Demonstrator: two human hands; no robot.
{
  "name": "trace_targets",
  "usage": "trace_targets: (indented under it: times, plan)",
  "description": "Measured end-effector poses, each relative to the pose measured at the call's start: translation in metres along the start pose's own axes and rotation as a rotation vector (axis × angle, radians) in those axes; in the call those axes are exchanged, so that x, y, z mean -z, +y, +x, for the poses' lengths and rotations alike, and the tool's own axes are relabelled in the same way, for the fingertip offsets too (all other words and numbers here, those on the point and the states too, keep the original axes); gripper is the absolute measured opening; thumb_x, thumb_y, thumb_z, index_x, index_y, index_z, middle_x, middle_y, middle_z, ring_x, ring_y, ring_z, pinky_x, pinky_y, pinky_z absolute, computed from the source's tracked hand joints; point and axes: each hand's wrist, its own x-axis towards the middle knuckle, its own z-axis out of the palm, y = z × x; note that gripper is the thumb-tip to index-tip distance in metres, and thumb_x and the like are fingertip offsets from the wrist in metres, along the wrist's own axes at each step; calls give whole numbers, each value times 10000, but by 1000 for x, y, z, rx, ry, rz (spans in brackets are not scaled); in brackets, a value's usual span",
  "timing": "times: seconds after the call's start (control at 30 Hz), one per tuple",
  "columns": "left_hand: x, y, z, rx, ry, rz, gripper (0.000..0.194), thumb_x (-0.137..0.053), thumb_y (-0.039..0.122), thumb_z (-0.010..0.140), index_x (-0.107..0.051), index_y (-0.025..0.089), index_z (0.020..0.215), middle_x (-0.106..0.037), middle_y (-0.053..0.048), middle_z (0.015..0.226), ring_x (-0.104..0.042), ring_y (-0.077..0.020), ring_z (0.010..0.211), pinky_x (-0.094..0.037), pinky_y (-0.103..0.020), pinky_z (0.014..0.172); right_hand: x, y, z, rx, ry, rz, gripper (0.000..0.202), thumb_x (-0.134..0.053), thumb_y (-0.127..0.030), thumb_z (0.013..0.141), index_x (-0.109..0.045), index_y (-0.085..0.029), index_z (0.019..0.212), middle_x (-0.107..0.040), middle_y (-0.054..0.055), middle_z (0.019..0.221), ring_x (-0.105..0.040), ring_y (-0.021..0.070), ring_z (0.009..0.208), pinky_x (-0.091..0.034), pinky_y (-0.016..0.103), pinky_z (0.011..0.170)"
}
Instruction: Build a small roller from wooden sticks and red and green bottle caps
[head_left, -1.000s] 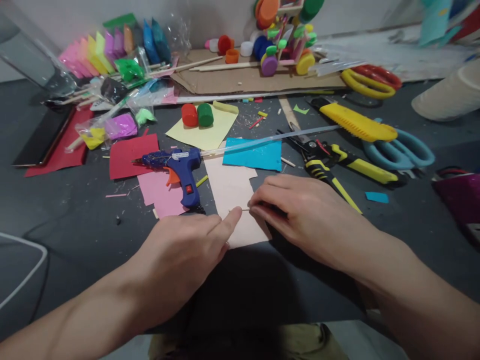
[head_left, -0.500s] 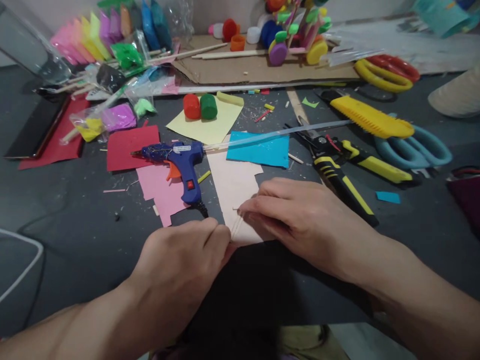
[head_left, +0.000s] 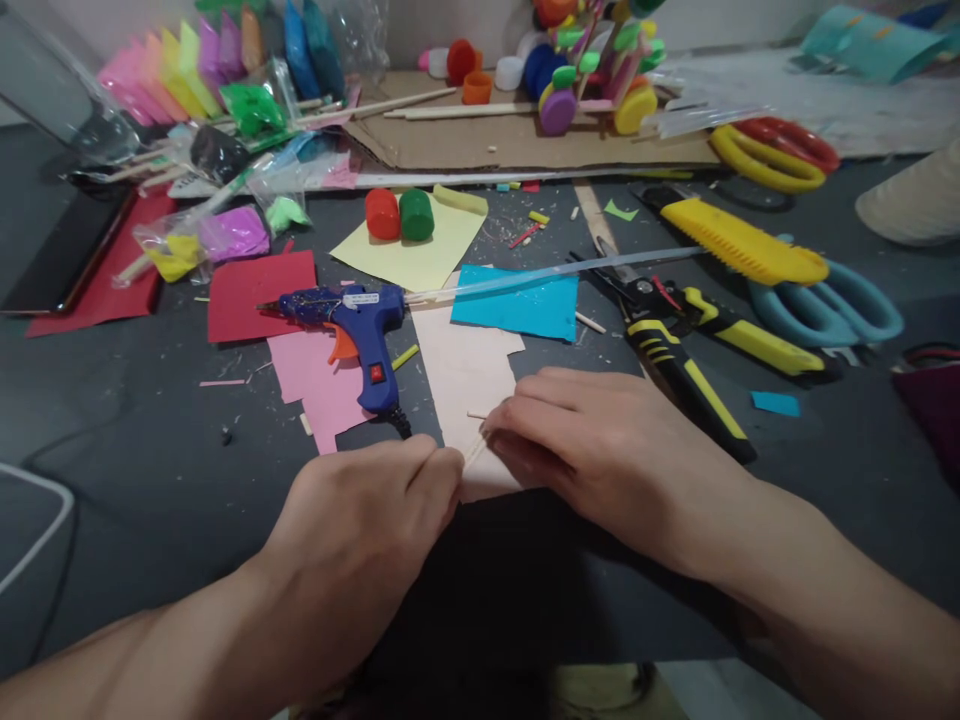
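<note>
Thin wooden sticks [head_left: 475, 449] run slantwise between my two hands, over a pale pink paper sheet [head_left: 466, 360]. My left hand [head_left: 375, 510] is closed around their lower end at the sheet's near edge. With bent fingertips, my right hand [head_left: 577, 435] pinches their upper end. One short stick end [head_left: 475, 414] pokes out left of my right fingertips; whether it belongs to the same piece I cannot tell. Beyond my left hand lies a blue glue gun [head_left: 375, 345] with an orange trigger, a long clear glue stick [head_left: 525, 273] in its back. My fingers hide the sticks' ends.
Pliers [head_left: 675, 370], a yellow utility knife [head_left: 742, 240] and blue-handled scissors [head_left: 832, 300] lie at the right. Red and green caps [head_left: 416, 215] stand on yellow paper. Cardboard [head_left: 450, 145] at the back holds colourful wheeled pieces. A white cable [head_left: 64, 510] curves at the left.
Both hands keep their hold on the sticks and have shifted only slightly. A bit more of the short stick end shows beside my right fingertips. The view has moved a little.
</note>
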Motion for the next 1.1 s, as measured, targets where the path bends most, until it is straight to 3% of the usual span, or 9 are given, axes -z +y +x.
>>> trace_targets:
  times: [0.2,0.3,0.47,0.6,0.87,1.1]
  plan:
    - [3,4,6,20,105,-32,170,-516,175,974,-658,152,884,-611,4,639,-609,-194,517,-315,-322,397,0,-1,1,-40,-19,57,139,-585,-135,937,-643,-159,813,-624,6,753,-565,162,707,-346,294,617]
    - [3,4,7,23,75,-15,180,-516,111,952,-652,159,843,-600,9,641,-592,-186,506,-317,-310,399,1,-1,1,-55,-31,79,170,-572,-148,942,-611,-174,779,-615,2,729,-564,163,688,-341,290,607]
    - [2,4,5,60,38,-52,206,-521,78,948,-638,173,808,-589,17,665,-593,-175,536,-321,-310,423,10,-1,0,-153,-2,72,53,-606,-185,915,-621,-189,864,-640,5,751,-559,168,651,-330,284,577]
    - [1,3,6,75,-5,-97,222,-503,83,964,-644,180,823,-588,21,674,-596,-175,559,-314,-314,433,17,1,-1,-105,-4,74,160,-569,-175,941,-654,-191,806,-640,15,750,-575,174,695,-346,285,602]
    - [0,-1,7,95,-32,-128,291,-413,88,981,-647,182,835,-616,0,704,-607,-186,577,-335,-321,462,8,2,1,-89,-91,37,211,-531,-139,949,-651,-166,777,-616,26,733,-548,157,674,-339,282,609]
    - [0,-1,6,127,-70,-198,289,-384,93,974,-585,200,796,-595,8,684,-566,-159,555,-351,-300,504,7,-1,4,-208,-112,87,178,-581,-125,898,-651,-197,750,-610,-1,712,-541,149,662,-314,280,597]
